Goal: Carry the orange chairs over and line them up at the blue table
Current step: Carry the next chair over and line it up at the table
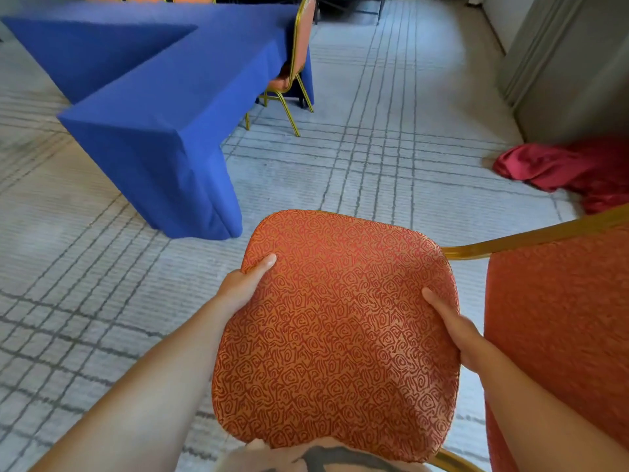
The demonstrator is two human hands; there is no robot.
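Both hands (pixel 245 284) (pixel 456 332) clamp the orange chair's seat (pixel 333 335) edges (padding squishy, frame probably heavy-ish); gold frame (pixel 531 238) seems a firmer hold.

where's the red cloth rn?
Head view, right side: the red cloth lies crumpled on the carpet by the wall, beyond the held chair.

Your bare forearms reach up from the lower frame, your left hand (pixel 243 284) and right hand (pixel 456 330) each clamped, thumbs on top.
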